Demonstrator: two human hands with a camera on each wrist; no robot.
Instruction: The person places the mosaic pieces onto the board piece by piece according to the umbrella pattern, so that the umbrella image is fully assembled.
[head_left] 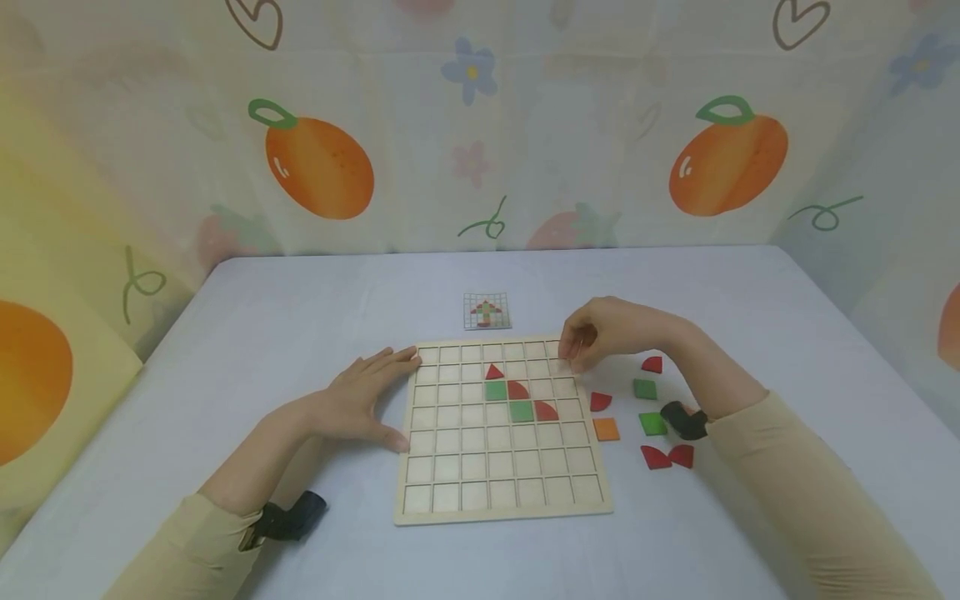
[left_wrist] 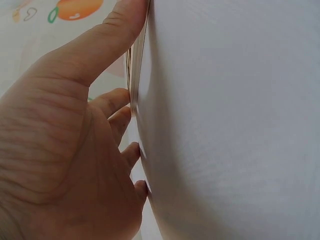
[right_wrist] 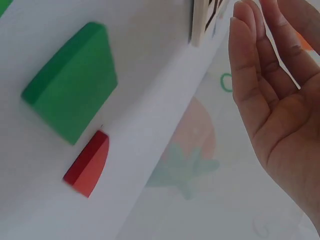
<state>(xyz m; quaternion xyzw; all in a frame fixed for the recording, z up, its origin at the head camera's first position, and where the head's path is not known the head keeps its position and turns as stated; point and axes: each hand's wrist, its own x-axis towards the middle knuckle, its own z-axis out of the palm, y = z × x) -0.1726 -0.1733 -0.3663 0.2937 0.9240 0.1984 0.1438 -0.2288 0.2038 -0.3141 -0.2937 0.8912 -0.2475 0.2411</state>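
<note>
A wooden grid board (head_left: 450,493) lies on the table. On it sit a red triangle (head_left: 492,372), two green squares (head_left: 496,391) and two red quarter-circle pieces (head_left: 546,411). My left hand (head_left: 352,404) rests at the board's left edge, fingers spread and thumb lower down; the left wrist view shows its palm beside that edge. Over the upper right corner, my right hand (head_left: 607,329) pinches a small red piece, mostly hidden by the fingers. In the right wrist view the fingertips of the right hand (right_wrist: 280,95) run out of frame.
Right of the board lie loose red quarter-circles (head_left: 652,364), green squares (head_left: 652,423) and an orange square (head_left: 607,429). A small pattern card (head_left: 487,311) lies behind the board. A fruit-printed curtain (head_left: 525,150) stands beyond the table (head_left: 300,292).
</note>
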